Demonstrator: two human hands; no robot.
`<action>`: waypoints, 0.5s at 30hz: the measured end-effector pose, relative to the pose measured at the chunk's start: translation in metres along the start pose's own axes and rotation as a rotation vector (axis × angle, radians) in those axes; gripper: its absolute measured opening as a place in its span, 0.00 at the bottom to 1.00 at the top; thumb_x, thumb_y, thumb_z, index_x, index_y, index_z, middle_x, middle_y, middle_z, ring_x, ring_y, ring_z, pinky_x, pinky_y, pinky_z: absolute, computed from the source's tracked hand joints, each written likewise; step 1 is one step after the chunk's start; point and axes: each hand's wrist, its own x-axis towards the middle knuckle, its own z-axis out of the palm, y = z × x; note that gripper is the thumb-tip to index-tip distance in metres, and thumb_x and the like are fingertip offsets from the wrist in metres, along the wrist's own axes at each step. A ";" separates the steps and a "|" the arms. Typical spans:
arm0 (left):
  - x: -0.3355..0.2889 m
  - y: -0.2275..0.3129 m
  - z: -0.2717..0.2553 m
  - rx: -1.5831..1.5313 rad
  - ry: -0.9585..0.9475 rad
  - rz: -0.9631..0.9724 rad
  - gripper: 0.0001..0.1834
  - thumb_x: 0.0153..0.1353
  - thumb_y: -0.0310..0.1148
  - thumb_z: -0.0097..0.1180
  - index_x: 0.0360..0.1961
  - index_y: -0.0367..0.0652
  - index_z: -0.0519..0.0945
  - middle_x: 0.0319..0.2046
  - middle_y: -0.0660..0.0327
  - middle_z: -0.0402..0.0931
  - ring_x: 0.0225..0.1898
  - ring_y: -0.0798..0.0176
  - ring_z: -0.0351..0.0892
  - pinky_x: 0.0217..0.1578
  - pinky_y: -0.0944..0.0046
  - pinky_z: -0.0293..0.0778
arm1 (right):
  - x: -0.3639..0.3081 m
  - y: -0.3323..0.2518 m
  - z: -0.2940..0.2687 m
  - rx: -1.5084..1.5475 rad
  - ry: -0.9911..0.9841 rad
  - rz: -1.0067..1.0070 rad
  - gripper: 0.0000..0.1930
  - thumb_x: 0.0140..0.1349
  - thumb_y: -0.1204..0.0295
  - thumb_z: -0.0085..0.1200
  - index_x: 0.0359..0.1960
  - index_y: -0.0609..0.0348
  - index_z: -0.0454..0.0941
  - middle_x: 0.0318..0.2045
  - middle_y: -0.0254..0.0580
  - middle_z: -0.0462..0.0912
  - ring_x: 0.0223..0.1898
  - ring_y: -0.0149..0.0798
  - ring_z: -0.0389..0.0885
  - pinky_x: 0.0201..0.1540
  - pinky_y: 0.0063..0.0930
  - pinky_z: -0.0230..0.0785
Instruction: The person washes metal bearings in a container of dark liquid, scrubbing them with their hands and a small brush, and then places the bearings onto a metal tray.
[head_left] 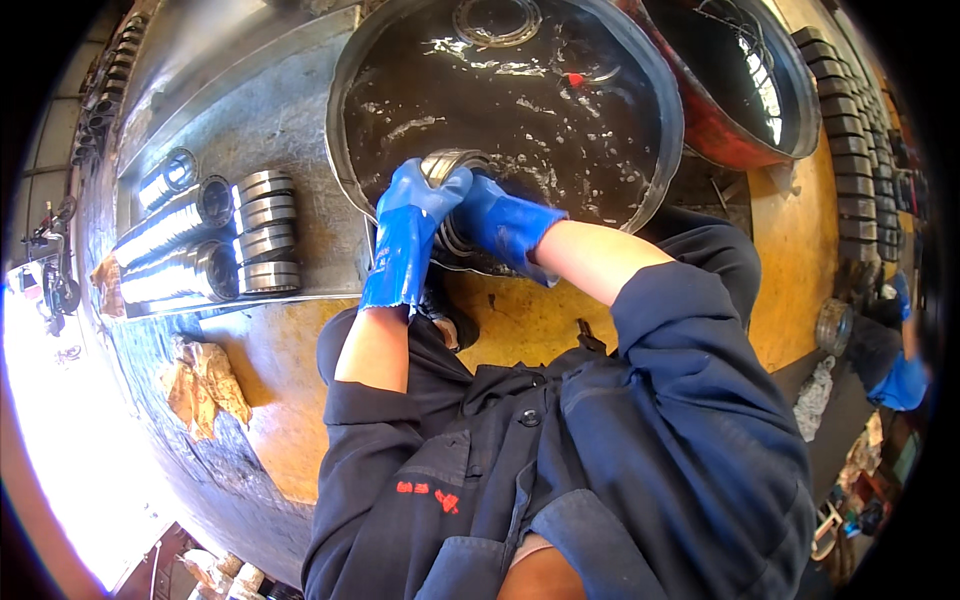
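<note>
Both my hands wear blue rubber gloves and meet over the near rim of a round tub (337,130) of dark liquid. My left hand (428,190) is closed around a shiny metal bearing ring (452,163), tilted above the liquid. My right hand (492,217) presses against the same ring from the right, its fingertips mostly hidden. Between my wrists, more ringed metal (455,240) shows low at the tub's edge, partly covered by the gloves. A flat bearing ring (497,22) lies at the tub's far side, and a small red object (574,79) shows in the liquid.
Rows of shiny bearing rings (268,232) stand on a metal tray (330,262) at left. A crumpled, stained glove (205,385) lies below it. A red drum (690,110) holds dark liquid at far right, beside stacked dark rings (852,150). Another person's blue glove (900,385) shows at the right.
</note>
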 end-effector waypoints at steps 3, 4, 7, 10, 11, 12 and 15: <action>-0.001 0.003 0.004 0.023 0.018 -0.014 0.56 0.53 0.69 0.67 0.71 0.34 0.74 0.65 0.35 0.78 0.67 0.37 0.79 0.67 0.49 0.73 | 0.004 0.010 -0.003 -0.272 -0.132 -0.046 0.18 0.76 0.66 0.52 0.63 0.54 0.83 0.60 0.55 0.86 0.61 0.51 0.85 0.61 0.42 0.77; -0.002 0.004 0.005 0.039 0.039 -0.024 0.56 0.53 0.69 0.67 0.71 0.34 0.74 0.64 0.35 0.79 0.67 0.37 0.79 0.67 0.49 0.74 | 0.003 0.016 -0.006 -0.259 -0.172 -0.054 0.18 0.76 0.66 0.52 0.63 0.54 0.83 0.60 0.55 0.86 0.61 0.51 0.85 0.61 0.42 0.78; 0.003 -0.012 0.008 0.040 0.079 -0.027 0.54 0.54 0.69 0.67 0.70 0.36 0.75 0.64 0.35 0.79 0.66 0.38 0.79 0.67 0.49 0.74 | 0.003 0.018 -0.009 -0.161 -0.229 -0.081 0.18 0.76 0.64 0.53 0.61 0.54 0.84 0.59 0.54 0.86 0.61 0.52 0.85 0.60 0.43 0.78; -0.006 -0.004 0.002 -0.044 0.025 -0.014 0.53 0.54 0.68 0.67 0.69 0.35 0.76 0.64 0.35 0.79 0.66 0.38 0.79 0.66 0.49 0.74 | 0.007 0.018 0.002 -0.136 -0.162 -0.033 0.18 0.75 0.63 0.54 0.60 0.54 0.85 0.59 0.53 0.87 0.60 0.53 0.86 0.60 0.43 0.78; -0.005 -0.005 -0.001 -0.033 0.015 -0.017 0.53 0.54 0.68 0.67 0.69 0.35 0.76 0.64 0.35 0.79 0.66 0.37 0.79 0.66 0.49 0.74 | 0.010 0.012 0.011 -0.140 -0.096 -0.008 0.18 0.75 0.62 0.54 0.59 0.54 0.85 0.59 0.53 0.87 0.60 0.53 0.86 0.59 0.43 0.78; -0.004 -0.005 -0.002 -0.023 0.003 -0.012 0.53 0.54 0.68 0.67 0.69 0.35 0.76 0.64 0.35 0.79 0.66 0.37 0.79 0.66 0.49 0.74 | 0.011 0.011 0.020 -0.106 -0.017 0.025 0.18 0.75 0.62 0.55 0.59 0.54 0.86 0.58 0.53 0.87 0.60 0.53 0.86 0.59 0.43 0.78; -0.001 0.011 0.007 0.007 0.000 0.043 0.53 0.54 0.68 0.67 0.69 0.35 0.76 0.64 0.35 0.79 0.66 0.36 0.79 0.66 0.49 0.74 | 0.019 0.035 0.034 0.293 0.235 0.072 0.16 0.73 0.61 0.58 0.55 0.54 0.88 0.54 0.53 0.89 0.57 0.54 0.87 0.57 0.44 0.79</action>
